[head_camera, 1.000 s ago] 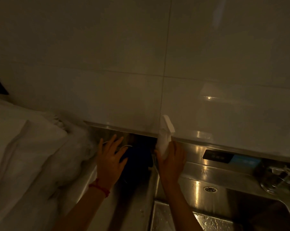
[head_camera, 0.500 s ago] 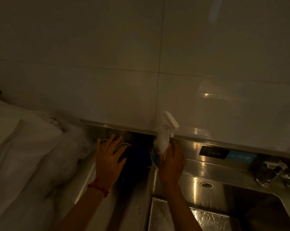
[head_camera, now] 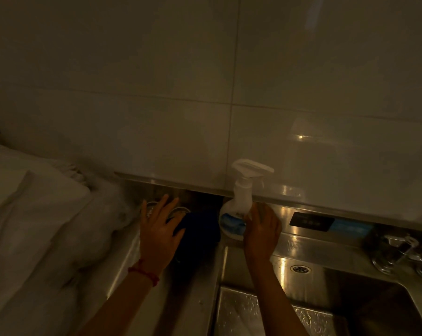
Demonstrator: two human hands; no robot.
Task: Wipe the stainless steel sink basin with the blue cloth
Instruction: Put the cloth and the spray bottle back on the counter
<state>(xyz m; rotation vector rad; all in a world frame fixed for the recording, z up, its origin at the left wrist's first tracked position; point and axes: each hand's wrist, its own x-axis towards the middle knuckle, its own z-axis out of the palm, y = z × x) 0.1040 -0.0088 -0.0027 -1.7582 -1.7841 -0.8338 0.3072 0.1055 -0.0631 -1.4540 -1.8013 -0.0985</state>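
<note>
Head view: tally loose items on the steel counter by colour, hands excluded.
Blue: 1, the blue cloth under the left hand
White: 2, the spray bottle at the right hand and the white fabric pile
Clear: 1, glassware, number of pieces unclear in the dim light
Total: 4

The blue cloth (head_camera: pixel 200 226) is dark navy and bunched in a soft heap on the steel bench, close to the back wall. The sink basin (head_camera: pixel 326 309) is shiny stainless steel with water beads on its floor, lying to the cloth's right and nearer.
</note>
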